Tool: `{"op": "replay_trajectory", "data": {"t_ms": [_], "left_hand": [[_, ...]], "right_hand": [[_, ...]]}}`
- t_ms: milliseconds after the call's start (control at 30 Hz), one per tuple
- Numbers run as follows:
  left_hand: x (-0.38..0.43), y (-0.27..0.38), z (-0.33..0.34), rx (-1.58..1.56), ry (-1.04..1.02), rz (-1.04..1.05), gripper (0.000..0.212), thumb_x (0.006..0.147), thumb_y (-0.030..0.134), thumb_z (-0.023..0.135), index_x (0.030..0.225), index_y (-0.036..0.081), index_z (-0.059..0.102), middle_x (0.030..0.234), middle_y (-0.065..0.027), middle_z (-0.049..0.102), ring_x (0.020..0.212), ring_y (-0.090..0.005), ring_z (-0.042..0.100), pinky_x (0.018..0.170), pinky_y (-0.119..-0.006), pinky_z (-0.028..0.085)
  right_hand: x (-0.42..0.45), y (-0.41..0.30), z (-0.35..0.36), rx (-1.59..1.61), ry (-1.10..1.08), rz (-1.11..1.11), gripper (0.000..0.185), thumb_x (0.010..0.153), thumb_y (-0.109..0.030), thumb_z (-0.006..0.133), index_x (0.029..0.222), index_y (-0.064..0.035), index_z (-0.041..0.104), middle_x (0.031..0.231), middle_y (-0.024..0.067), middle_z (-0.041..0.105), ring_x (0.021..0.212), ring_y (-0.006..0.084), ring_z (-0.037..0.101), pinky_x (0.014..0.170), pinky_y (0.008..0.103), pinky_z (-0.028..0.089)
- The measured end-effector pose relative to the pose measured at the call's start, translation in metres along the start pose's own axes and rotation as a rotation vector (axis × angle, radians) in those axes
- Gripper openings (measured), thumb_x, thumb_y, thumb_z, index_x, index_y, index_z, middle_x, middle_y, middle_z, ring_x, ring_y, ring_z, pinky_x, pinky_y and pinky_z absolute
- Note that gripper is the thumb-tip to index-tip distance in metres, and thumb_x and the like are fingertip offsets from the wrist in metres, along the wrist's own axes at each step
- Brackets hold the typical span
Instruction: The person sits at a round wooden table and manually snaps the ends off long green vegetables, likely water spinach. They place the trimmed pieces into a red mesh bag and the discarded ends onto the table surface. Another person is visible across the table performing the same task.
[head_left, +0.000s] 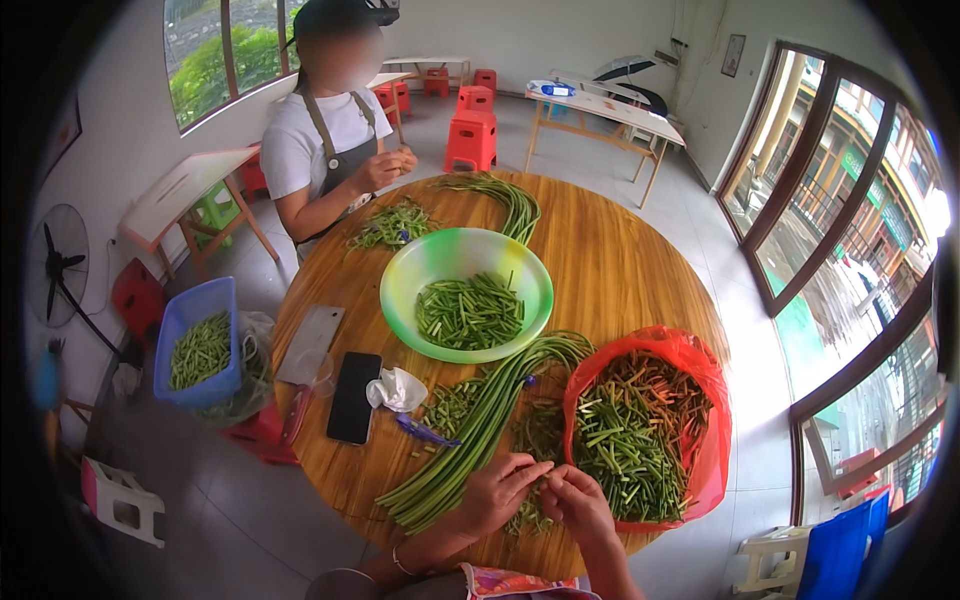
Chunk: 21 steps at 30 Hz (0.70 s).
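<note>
Near the front edge of the round wooden table, my left hand (504, 487) and my right hand (576, 501) meet at the fingertips. They pinch a small greenish stem piece (547, 477), mostly hidden by the fingers. A bundle of long garlic scapes (480, 442) lies beside and beyond my left hand. Thin green trimmings (529, 519) are scattered beneath my hands. Right of my right hand, a red plastic bag (709, 491) stands open, holding cut green stems (630, 457) and reddish-brown pieces (660, 386).
A green-rimmed plastic basin (469, 354) with cut scapes stands mid-table (622, 262). Leftward lie a phone (354, 397), a crumpled tissue (397, 390) and a cleaver (311, 341). Across stands a person in an apron (330, 150), near more scapes (517, 206). A blue tub (234, 330) sits off-table.
</note>
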<state>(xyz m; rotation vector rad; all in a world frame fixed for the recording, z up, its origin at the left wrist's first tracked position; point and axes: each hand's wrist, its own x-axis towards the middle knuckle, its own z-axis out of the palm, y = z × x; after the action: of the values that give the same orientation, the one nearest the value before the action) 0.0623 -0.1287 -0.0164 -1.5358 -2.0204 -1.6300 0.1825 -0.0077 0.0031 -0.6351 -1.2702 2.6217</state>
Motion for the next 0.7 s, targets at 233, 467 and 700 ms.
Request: {"op": "replay_trajectory", "data": {"t_ms": [233,467,700], "left_hand": [[0.0,0.003,-0.002,-0.096,-0.014,-0.048,0.041,0.075,-0.008,0.068,0.112,0.008,0.068,0.096,-0.006,0.063,0.076,-0.0225,0.065,0.063,-0.031,0.053],[0.0,0.004,-0.002,-0.127,-0.072,-0.067,0.042,0.077,-0.007,0.066,0.116,0.008,0.066,0.101,-0.0073,0.061,0.083,-0.0225,0.065,0.068,-0.03,0.054],[-0.006,0.0,0.0,-0.01,-0.16,0.044,0.048,0.078,-0.007,0.063,0.124,0.006,0.062,0.108,-0.0095,0.057,0.09,-0.0237,0.063,0.075,-0.031,0.053]], "right_hand": [[0.004,0.005,-0.002,-0.05,0.017,-0.039,0.01,0.096,-0.013,0.057,0.092,-0.0038,0.058,0.071,0.0032,0.056,0.058,0.0114,0.05,0.051,0.0231,0.037],[0.003,0.003,0.001,-0.188,0.118,-0.103,0.01,0.094,-0.012,0.058,0.09,-0.0026,0.058,0.065,0.0037,0.056,0.052,0.0111,0.049,0.047,0.0229,0.037],[-0.011,-0.007,0.011,-0.431,0.212,-0.135,0.013,0.093,-0.014,0.057,0.086,-0.0035,0.059,0.064,0.0024,0.055,0.052,0.0086,0.048,0.047,0.0222,0.036]]}}
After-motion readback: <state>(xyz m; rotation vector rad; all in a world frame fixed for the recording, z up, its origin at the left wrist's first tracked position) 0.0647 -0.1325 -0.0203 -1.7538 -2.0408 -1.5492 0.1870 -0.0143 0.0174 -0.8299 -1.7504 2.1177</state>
